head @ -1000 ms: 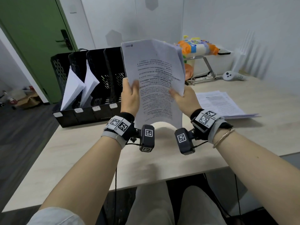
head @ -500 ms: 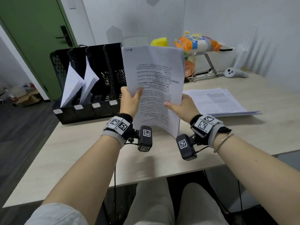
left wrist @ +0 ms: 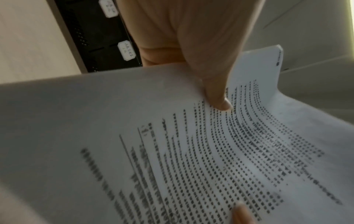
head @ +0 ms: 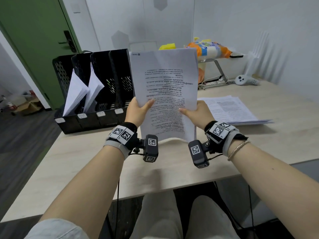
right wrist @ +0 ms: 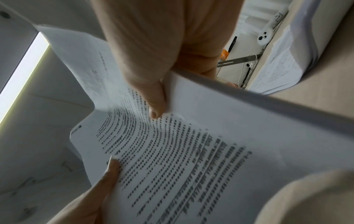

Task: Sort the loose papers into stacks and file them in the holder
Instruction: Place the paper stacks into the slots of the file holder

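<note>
Grip of both hands, left [head: 138, 111] and right [head: 198, 112], pinches upright paper stack [head: 165, 87] edges.

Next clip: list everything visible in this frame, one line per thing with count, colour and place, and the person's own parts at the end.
held paper stack: one, white with black print, upright over the desk, between both hands
file holder: one, black mesh, four slots, desk's far left
filed papers: two bundles, white, in the two leftmost slots
loose papers: one pile, white printed, flat on the desk at right
desk: one, light wood
controller: one, white, far right of the desk
metal stand: one, silver, behind the papers, carrying an orange-and-blue package
door: one, green, far left
wrist cameras: two, black
left hand: grips the stack's left edge
right hand: grips its right edge
</note>
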Demonstrator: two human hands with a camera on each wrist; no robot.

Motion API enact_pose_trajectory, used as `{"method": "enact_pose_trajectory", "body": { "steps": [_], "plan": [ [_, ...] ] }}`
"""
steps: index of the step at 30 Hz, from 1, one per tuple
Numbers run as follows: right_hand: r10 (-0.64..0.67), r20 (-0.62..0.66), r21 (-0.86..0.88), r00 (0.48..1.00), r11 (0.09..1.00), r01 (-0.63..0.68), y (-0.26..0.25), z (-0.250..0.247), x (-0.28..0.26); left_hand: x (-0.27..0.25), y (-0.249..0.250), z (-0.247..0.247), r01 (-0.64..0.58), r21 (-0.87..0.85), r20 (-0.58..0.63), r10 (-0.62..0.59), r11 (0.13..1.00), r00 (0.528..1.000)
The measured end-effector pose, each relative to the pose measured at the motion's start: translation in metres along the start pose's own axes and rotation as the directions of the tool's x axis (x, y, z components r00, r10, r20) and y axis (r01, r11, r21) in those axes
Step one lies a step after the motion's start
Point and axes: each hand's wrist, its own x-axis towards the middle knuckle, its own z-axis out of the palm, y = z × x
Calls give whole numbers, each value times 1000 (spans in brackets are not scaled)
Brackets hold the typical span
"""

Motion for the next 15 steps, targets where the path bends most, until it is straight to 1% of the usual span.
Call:
{"method": "enact_pose_trajectory", "body": {
  "steps": [6, 8, 10, 12, 15],
  "plan": [
    [36, -46, 71, 998, 997, -33, -5, -13, 6, -5, 11, -13, 17, -47, 131, -11, 999, 991],
    [46, -29, 79, 999, 996, -43, -6, -13, 6, -9, 14, -15, 36, -72, 156, -25, 997, 987],
    [50, 1, 103, 999, 993, -50, -7, -15, 5, -13, 16, -19, 92, -103, 173, -73, 990, 982],
    [66, 37, 123, 997, 990, -71, -7, -19, 7, -17, 19, -23, 174, -118, 225, -145, 978, 964],
    [81, 99, 173, 992, 980, -97, -10, -23, 8, -24, 24, -26, 277, -90, 355, -229, 957, 907]
  ]
}}
